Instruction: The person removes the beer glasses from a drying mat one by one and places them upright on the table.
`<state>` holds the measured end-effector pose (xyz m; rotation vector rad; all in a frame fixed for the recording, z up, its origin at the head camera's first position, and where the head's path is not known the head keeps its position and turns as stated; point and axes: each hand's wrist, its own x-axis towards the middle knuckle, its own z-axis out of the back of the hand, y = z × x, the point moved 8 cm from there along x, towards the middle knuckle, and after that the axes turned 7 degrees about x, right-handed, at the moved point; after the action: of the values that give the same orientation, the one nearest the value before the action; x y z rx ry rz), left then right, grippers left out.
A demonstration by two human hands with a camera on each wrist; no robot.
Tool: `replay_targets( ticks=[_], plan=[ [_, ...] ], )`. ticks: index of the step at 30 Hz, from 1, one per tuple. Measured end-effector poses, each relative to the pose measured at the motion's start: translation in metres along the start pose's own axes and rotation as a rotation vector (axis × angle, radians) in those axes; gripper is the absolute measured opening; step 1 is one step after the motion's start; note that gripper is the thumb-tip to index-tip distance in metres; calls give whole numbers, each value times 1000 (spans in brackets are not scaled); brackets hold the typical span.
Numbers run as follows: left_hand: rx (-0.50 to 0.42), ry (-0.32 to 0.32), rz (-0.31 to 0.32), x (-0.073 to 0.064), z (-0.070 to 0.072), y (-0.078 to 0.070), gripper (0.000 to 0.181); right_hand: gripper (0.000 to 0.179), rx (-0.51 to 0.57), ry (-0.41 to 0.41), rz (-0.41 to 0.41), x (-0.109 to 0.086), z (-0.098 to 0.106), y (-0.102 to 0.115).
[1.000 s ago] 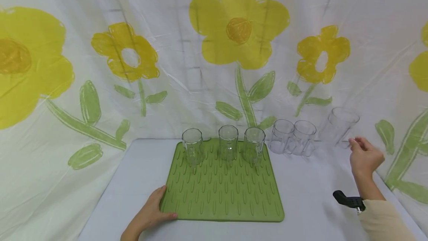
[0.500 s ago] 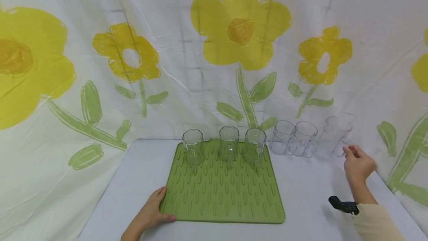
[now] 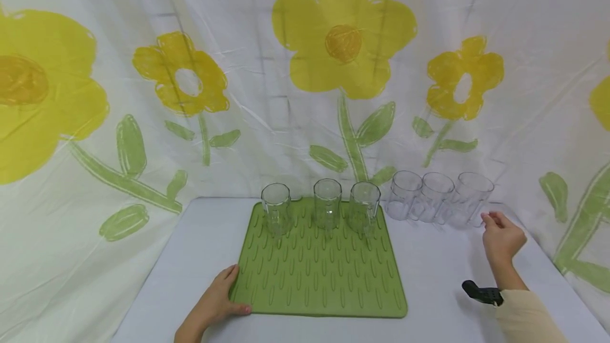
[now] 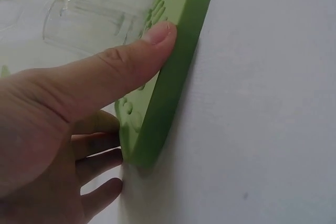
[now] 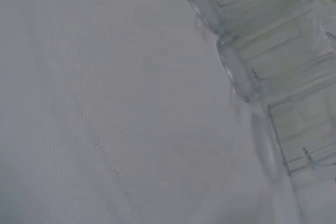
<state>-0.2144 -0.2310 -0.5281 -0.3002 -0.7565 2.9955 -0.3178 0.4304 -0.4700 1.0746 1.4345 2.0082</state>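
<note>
My right hand (image 3: 503,237) pinches the handle of a clear glass mug (image 3: 469,202), the rightmost of a row at the table's back right. Slightly tilted, this mug (image 5: 307,129) hangs close over the tabletop in the right wrist view, its shadow beside its base. Two similar mugs (image 3: 404,196) (image 3: 432,198) stand side by side just left of it. At the front left corner of the green ridged mat (image 3: 314,279), my left hand (image 3: 214,298) rests with its thumb (image 4: 123,64) straight over the front edge and its fingers along the left side.
Along the mat's back edge stand three clear glass mugs (image 3: 276,210) (image 3: 327,205) (image 3: 364,209). A white curtain (image 3: 267,136) printed with yellow flowers hangs behind the white table (image 3: 440,285).
The right hand has brought the mug leftward and down, from a clear tilt to nearly upright beside the two other mugs. The left hand has stayed at the mat's corner.
</note>
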Motion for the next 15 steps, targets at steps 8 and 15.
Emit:
replay_targets(
  ticks=[8,15],
  plan=[
    [14,-14,-4,0,2,1,117,24,-10,-22,-19,-5,-2,-9],
    [13,-1,-6,0,2,1,117,23,-2,-27,-16,-8,-7,-12]
  ],
)
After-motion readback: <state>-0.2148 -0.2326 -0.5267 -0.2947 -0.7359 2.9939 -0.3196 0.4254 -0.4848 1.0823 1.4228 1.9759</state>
